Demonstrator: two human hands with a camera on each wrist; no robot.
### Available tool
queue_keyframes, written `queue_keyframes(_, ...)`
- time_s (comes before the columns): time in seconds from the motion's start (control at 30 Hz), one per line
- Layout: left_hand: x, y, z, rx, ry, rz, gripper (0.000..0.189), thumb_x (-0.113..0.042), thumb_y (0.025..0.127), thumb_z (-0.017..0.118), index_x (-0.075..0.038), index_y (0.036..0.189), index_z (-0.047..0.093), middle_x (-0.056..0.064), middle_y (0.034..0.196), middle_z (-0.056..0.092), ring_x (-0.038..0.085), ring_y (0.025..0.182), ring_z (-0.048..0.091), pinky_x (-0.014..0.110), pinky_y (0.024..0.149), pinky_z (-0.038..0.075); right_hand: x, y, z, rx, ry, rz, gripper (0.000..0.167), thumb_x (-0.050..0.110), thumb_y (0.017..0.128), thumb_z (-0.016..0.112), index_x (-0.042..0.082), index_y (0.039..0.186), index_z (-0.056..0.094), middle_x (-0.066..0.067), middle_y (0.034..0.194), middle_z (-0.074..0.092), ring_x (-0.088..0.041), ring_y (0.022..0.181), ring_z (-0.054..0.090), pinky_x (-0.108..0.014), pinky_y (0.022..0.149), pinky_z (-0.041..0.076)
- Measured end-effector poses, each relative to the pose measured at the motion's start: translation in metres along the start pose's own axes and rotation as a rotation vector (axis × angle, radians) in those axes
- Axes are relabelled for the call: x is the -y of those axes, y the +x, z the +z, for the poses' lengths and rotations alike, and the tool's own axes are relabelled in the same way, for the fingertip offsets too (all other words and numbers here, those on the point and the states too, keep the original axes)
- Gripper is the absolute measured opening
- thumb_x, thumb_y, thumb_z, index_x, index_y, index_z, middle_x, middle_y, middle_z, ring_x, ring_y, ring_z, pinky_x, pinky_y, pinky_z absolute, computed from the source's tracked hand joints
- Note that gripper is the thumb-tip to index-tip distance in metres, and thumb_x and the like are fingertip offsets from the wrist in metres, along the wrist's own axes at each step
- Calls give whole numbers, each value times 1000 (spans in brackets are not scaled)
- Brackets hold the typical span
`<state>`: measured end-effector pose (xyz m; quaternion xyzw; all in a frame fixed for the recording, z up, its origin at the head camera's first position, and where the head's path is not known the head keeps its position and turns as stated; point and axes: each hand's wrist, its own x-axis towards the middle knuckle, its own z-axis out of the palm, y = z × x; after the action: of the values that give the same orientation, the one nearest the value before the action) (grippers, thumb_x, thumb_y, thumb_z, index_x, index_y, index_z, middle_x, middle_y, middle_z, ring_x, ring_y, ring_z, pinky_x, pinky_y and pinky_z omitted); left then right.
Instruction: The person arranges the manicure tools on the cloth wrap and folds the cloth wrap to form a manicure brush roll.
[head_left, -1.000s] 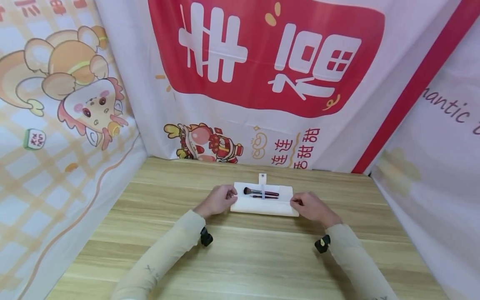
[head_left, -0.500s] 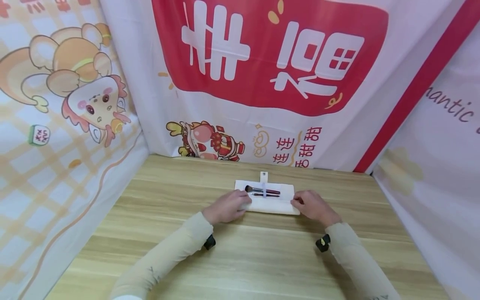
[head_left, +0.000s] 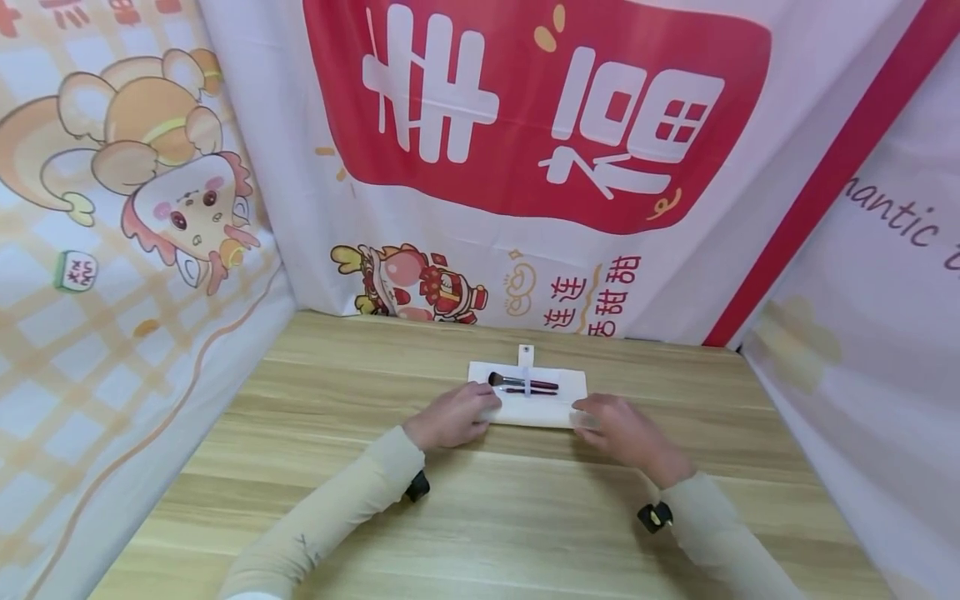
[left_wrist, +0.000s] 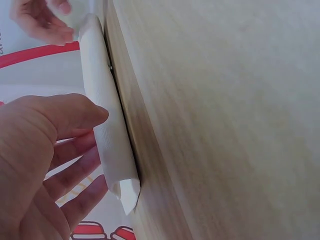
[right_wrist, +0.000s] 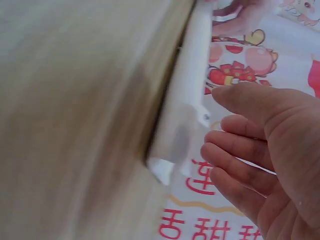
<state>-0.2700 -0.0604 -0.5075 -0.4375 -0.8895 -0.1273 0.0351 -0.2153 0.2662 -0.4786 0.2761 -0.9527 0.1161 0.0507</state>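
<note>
A white cloth brush roll [head_left: 536, 411] lies on the table, its near edge rolled up into a thick fold. Two makeup brushes [head_left: 536, 384] with dark red handles lie across its open part, under a pale band. A snap strap [head_left: 526, 355] sticks out at the far side. My left hand [head_left: 452, 415] grips the fold near its left end, thumb on the near side and fingers behind, as the left wrist view shows. At the right end, my right hand [right_wrist: 280, 135] is spread loosely beside the fold, thumb and fingers apart and holding nothing.
The wood-grain table [head_left: 510, 517] runs back to a hanging white and red printed cloth [head_left: 540, 192]. Printed cloth walls stand to the left [head_left: 150, 333] and right [head_left: 885, 333]. A black wrist camera [head_left: 655, 517] sits on the right wrist.
My left hand has moved right, from the roll's left edge onto the fold. The right hand has loosened from the right end and its fingers have spread. The roll has hardly shifted.
</note>
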Motion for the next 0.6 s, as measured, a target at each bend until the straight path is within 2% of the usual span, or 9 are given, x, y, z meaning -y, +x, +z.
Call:
queue_keyframes(0.2,5,1,2,37,-70,-36,38,-12,94,76,-8,130,70,9,132,69,25,123,65,40,108,54,-6,-1,18,-19,-10,9,43,21,91,84,4,128,71,-21,129,72,-40,121,69,-51,99,59)
queue_keyframes(0.37,11,4,5,56,-168,-82,40,-8,92,76,-7,132,69,9,134,69,25,127,64,41,113,50,-12,7,23,-47,-5,-21,37,17,86,88,4,117,74,-15,117,74,-32,107,72,-46,93,61)
queue_keyframes(0.47,14,7,6,49,-190,-74,40,-6,91,77,-7,131,70,10,133,70,26,127,65,42,112,51,-16,14,24,-46,-42,-62,33,15,82,91,6,108,74,-9,108,73,-27,100,71,-44,90,61)
queue_keyframes(0.6,16,10,6,43,-187,-64,40,-3,89,78,-7,128,71,9,132,71,26,126,65,42,111,52,-20,21,25,-22,-66,-102,32,14,79,93,8,104,74,-6,105,71,-23,98,69,-40,89,61)
